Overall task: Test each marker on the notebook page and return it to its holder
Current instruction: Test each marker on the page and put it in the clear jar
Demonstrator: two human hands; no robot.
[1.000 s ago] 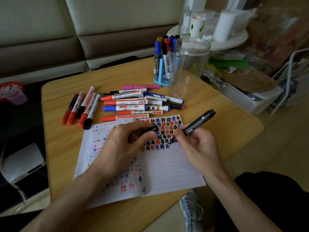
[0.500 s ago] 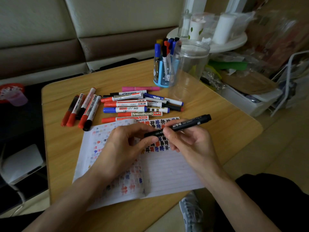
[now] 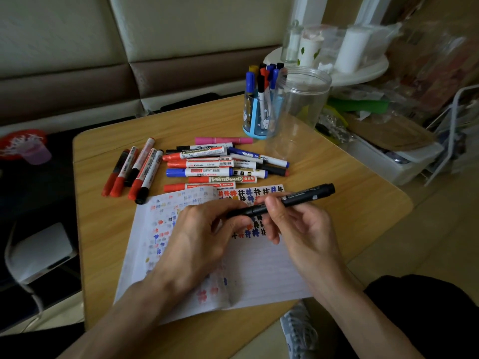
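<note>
Two hands on black marker, left grip pinching one end, perhaps its cap, right grip round barrel

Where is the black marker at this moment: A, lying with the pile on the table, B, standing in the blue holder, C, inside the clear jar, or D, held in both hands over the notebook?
D: the left hand pinches one end of the black marker and the right hand grips its barrel, above the notebook.
</note>
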